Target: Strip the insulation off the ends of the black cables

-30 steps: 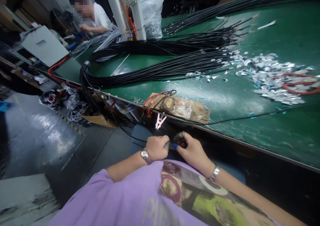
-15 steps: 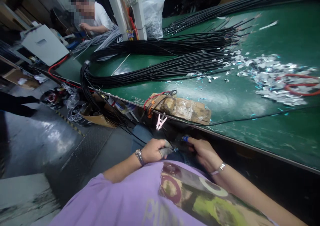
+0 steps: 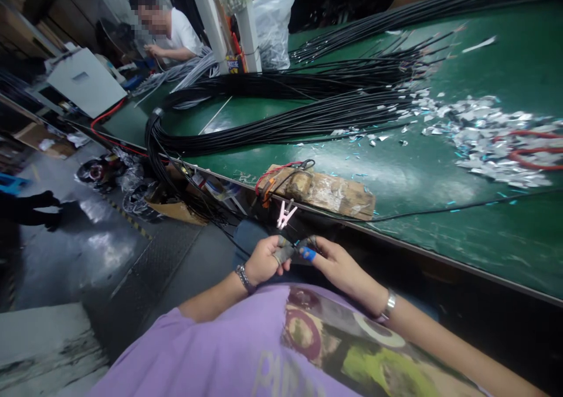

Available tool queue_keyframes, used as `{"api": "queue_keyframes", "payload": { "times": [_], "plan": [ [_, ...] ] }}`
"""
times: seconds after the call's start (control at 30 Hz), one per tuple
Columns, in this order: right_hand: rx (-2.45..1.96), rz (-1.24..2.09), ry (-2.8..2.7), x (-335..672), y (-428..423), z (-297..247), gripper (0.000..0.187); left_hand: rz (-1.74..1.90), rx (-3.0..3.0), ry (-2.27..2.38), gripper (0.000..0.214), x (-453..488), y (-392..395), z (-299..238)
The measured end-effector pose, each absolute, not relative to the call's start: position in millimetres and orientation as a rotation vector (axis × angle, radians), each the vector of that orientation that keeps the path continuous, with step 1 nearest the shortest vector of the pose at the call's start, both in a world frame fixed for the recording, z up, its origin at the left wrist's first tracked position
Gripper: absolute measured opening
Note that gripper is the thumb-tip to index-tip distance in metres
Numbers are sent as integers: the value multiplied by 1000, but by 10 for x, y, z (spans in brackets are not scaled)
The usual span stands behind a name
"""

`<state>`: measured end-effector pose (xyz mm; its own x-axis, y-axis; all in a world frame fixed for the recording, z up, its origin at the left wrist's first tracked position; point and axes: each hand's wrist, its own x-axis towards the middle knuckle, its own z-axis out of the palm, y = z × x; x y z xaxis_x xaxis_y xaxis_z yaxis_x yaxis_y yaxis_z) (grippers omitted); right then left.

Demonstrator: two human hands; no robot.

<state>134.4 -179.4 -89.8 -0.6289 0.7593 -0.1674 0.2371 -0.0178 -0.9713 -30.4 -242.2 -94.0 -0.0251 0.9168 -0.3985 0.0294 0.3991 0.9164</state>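
My left hand (image 3: 266,260), with grey wraps on thumb and finger, is closed around the end of a black cable (image 3: 237,244). My right hand (image 3: 336,263), blue tape on its thumb and a grey wrap on a finger, pinches at that cable's tip, right against the left fingertips. A speck of light blue shows between the hands; finer detail there is too small to make out. Just above them a pale pink clip (image 3: 285,215) hangs at the table edge, by a worn wooden block (image 3: 341,197) with red and black wires.
A thick bundle of black cables (image 3: 264,130) curves over the green table (image 3: 440,244) and droops off its front edge. Silvery foil scraps (image 3: 488,133) and a red cord lie to the right. Another person (image 3: 180,33) works at the far left, beyond a white post (image 3: 248,39).
My right hand has moved left and in, from apart to meeting my left hand at the cable end. My left hand has stayed nearly in place, holding the cable.
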Motion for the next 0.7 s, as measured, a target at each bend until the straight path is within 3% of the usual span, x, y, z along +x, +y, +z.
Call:
{"api": "queue_keyframes", "payload": {
  "times": [0.13,0.33,0.53,0.7],
  "plan": [
    [-1115,1544,-1907,1293,-1795,-945,30,886,983,1482,25,-268,-2435,-935],
    [-1020,1649,-1808,1296,-1805,-936,20,902,1032,1554,18,-240,-2445,-947],
    [-1023,1750,-1685,1316,-1814,-925,23,1019,1151,1604,22,-232,-2444,-956],
    [-980,1647,-1767,1315,-1808,-910,18,917,895,1424,41,-237,-2425,-911]
  ]
}}
